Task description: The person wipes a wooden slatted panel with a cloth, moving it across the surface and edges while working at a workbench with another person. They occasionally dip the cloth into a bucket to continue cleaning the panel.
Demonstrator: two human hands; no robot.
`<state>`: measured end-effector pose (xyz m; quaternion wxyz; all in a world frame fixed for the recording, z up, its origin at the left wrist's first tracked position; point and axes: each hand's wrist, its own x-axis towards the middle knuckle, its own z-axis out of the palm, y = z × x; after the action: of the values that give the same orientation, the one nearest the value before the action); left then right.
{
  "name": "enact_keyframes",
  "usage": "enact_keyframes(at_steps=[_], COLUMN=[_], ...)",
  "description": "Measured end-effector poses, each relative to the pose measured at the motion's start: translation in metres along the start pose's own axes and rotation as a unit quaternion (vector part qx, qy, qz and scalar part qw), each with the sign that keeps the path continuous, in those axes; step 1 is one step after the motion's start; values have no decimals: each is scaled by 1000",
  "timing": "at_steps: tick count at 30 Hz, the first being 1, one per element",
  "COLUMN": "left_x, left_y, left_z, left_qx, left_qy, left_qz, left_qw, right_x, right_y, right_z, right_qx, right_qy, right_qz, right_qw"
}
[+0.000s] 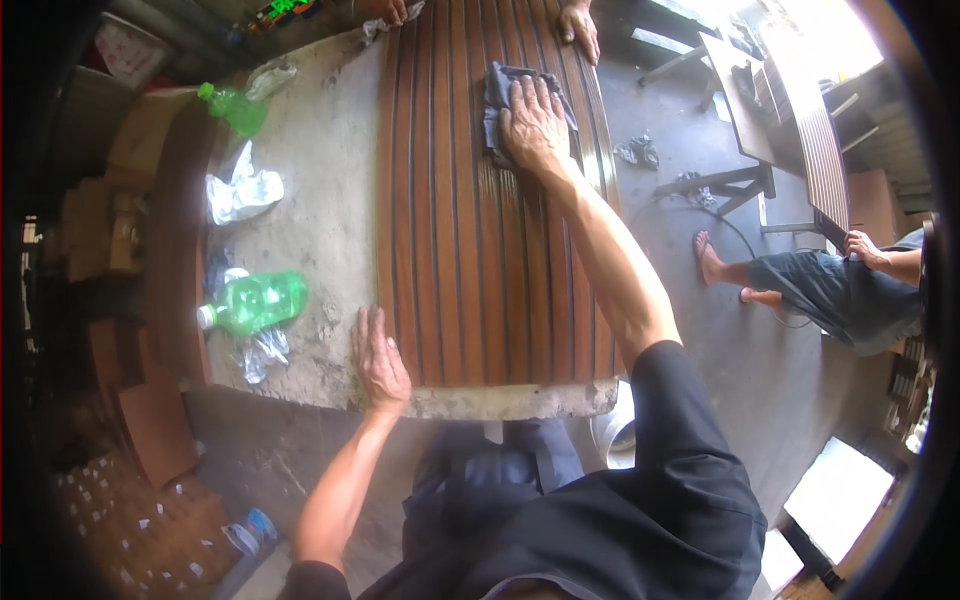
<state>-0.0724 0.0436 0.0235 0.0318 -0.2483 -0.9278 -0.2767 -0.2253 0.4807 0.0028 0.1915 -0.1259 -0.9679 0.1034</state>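
Note:
A brown slatted wood panel [440, 250] with dark grooves lies lengthwise on a worn, pale table [320, 180]. Far along its right part, my right hand [535, 125] holds a folded dark grey rag [495, 105] down against the slats, fingers laid over it. The surface near the rag has a wet-looking shine. My left hand [380, 362] rests open at the panel's near left corner, fingers stretched forward and nothing in them. At the far end, another person's hand [580, 30] touches the panel's right edge, and a second hand [385, 10] is near a crumpled cloth [390, 22].
Two green plastic bottles [262, 302] [235, 110] lie on the table's left side beside crumpled white plastic [245, 190]. To the right, a co-worker's hand [865, 250] is at another slatted panel [815, 150] on a stand. Dark crumpled rags [638, 152] litter the floor.

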Motion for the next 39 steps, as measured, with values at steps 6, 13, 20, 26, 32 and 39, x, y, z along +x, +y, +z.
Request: enact_keyframes(at_steps=[6, 13, 20, 26, 32, 39], left_x=[-16, -12, 7, -14, -12, 3], left_y=[-5, 0, 8, -5, 1, -1], left_z=[-4, -3, -1, -4, -5, -1], left_qx=[21, 33, 10, 15, 27, 13], left_qy=[9, -3, -9, 10, 6, -2], left_qz=[-28, -22, 0, -26, -21, 5], left_qw=[999, 999, 1000, 999, 999, 1000], right_x=[-204, -135, 50, -173, -155, -21], right_y=[-74, -41, 30, -51, -42, 5], right_z=[-71, -48, 19, -56, -62, -14], right_qx=[38, 3, -20, 45, 35, 26], right_qy=[-120, -91, 81, -95, -129, 47], right_qz=[-19, -26, -26, -47, -46, -49], right_qw=[992, 996, 996, 993, 990, 997])
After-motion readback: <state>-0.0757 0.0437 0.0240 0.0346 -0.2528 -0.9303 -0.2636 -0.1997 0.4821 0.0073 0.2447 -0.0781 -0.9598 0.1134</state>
